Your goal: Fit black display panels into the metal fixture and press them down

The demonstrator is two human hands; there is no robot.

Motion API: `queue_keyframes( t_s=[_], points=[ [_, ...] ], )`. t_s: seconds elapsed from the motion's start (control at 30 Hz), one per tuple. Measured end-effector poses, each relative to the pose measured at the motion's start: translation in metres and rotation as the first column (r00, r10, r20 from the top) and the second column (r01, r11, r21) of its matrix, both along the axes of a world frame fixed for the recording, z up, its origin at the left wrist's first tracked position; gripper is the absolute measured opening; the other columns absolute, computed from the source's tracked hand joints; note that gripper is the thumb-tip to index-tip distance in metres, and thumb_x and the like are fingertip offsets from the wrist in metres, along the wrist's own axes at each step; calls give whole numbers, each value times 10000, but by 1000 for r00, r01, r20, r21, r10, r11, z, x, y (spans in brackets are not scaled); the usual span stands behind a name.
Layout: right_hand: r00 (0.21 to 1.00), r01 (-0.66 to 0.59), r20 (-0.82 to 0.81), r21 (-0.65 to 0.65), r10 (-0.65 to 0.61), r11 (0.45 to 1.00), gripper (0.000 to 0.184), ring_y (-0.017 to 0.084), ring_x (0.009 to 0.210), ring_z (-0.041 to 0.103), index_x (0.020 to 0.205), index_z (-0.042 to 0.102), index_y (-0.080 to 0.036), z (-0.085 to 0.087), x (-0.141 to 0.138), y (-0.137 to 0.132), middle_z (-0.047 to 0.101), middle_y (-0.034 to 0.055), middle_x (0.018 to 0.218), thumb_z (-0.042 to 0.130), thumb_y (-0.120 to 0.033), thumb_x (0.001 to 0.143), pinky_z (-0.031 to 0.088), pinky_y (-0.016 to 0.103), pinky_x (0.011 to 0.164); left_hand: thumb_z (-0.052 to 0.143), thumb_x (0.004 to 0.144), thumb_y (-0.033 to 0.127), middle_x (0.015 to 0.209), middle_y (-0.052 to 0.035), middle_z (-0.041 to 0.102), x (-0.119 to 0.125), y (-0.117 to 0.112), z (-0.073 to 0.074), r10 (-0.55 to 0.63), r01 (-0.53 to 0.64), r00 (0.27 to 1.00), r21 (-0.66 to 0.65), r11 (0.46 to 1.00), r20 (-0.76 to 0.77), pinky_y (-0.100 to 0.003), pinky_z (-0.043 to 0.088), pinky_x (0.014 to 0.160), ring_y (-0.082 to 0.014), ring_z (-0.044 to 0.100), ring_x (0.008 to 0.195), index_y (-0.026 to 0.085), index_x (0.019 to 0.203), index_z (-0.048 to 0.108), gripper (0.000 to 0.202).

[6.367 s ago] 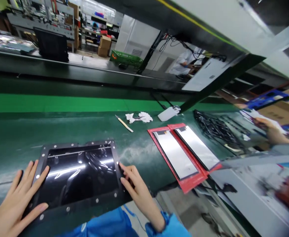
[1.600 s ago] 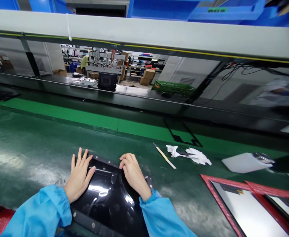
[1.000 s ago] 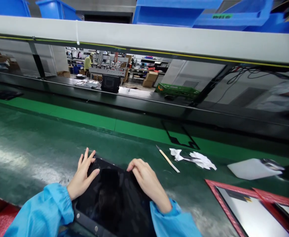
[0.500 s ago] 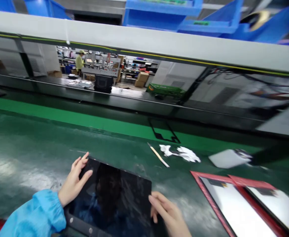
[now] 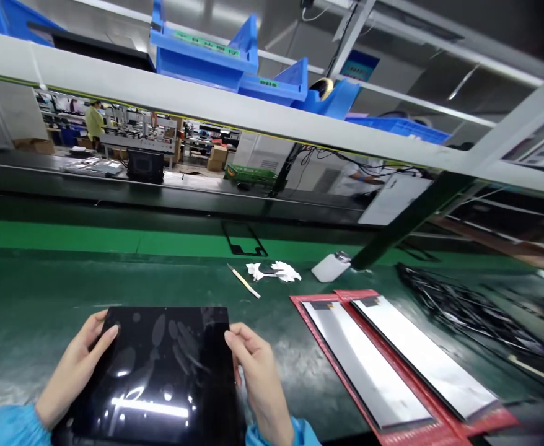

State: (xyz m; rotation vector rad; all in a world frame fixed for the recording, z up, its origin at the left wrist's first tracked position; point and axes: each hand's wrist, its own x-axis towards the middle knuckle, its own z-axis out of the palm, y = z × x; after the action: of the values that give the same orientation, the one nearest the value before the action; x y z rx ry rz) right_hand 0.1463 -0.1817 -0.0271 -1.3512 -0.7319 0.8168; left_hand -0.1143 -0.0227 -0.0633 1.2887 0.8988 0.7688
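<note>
A black glossy screen panel (image 5: 174,365) takes up the lower middle of the head view, smudged and reflecting overhead lights. My left hand (image 5: 79,359) is closed on its left edge, the thumb on the front face and the fingers behind. Around the upper right edge, my right hand (image 5: 253,365) grips the same panel with thumb in front. The fingers behind the panel are partly hidden. Beyond it on the green bench lie a thin pen-like tool (image 5: 244,282) and crumpled white tissue (image 5: 284,271).
To the right, two silver-backed panels (image 5: 360,365) lie on red bubble wrap (image 5: 321,337). A white bottle (image 5: 331,267) stands near a dark post. Black cables or strips (image 5: 462,316) are heaped farther right. Blue bins (image 5: 202,59) sit on the shelf (image 5: 197,102) above.
The view has swung right, showing more of the bench's right side. Both hands still hold the screen panel, which now looks more level and tilted up, catching bright light reflections.
</note>
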Motion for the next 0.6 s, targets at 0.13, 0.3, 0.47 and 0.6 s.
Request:
queue_keyframes(
  t_s=[0.13, 0.3, 0.47, 0.6],
  points=[
    [992, 20, -124, 12, -18, 1000, 384, 75, 399, 324, 797, 589, -178, -4, 2, 6, 397, -70, 502, 747, -528, 778, 229, 170, 360, 735, 773, 456, 1246, -41, 625, -4, 2, 14, 64, -43, 994, -221, 974, 91, -321, 581, 832, -275, 637, 1071, 337, 1357, 401, 683],
    [978, 42, -205, 63, -28, 997, 379, 94, 482, 375, 799, 560, -192, -4, 10, 18, 453, -48, 609, 759, -513, 765, 316, 190, 435, 673, 757, 486, 1281, -44, 606, -12, -4, 20, 252, -33, 903, -530, 847, 348, -461, 597, 844, -372, 544, 1199, 322, 1362, 475, 657],
    [977, 78, -204, 110, -54, 991, 385, 123, 573, 467, 821, 572, -202, -4, 27, 44, 508, -33, 685, 762, -529, 754, 383, 201, 493, 703, 779, 340, 1403, 19, 496, 4, -13, 37, 95, 77, 916, -402, 912, 389, -482, 575, 914, -351, 502, 1252, 422, 1411, 377, 716],
    [990, 10, -144, 93, 4, 996, 377, 164, 698, 558, 915, 648, -187, -1, 42, 63, 595, 10, 782, 767, -510, 762, 440, 216, 547, 691, 794, 197, 1351, -42, 543, 25, 15, 47, 82, 42, 925, -314, 948, 371, -445, 591, 890, -310, 580, 1167, 345, 1382, 432, 660]
  ],
)
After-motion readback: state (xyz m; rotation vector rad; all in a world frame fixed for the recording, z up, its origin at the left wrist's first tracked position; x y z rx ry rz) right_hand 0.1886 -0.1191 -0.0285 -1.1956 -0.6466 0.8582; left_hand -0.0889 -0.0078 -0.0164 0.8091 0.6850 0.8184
